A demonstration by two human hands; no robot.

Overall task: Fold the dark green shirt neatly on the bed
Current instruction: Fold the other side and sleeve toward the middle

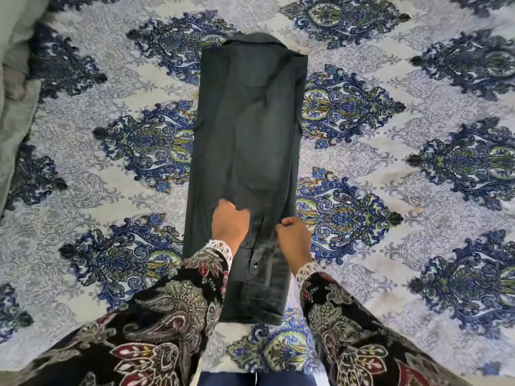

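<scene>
The dark green shirt (248, 140) lies on the bed as a long narrow strip, collar at the far end and hem near me. Its sides are folded in, and a cuff with a snap button lies on top near the hem. My left hand (230, 222) rests on the lower middle of the shirt with its fingers curled into the cloth. My right hand (294, 239) is at the strip's right edge, fingers closed and pinching the fabric there. Both forearms are in dark patterned sleeves with white lace cuffs.
The bed is covered by a pale sheet (390, 168) printed with large blue ornamental motifs, spreading wide on both sides of the shirt. A grey blanket or pillow (14, 87) is bunched at the far left edge.
</scene>
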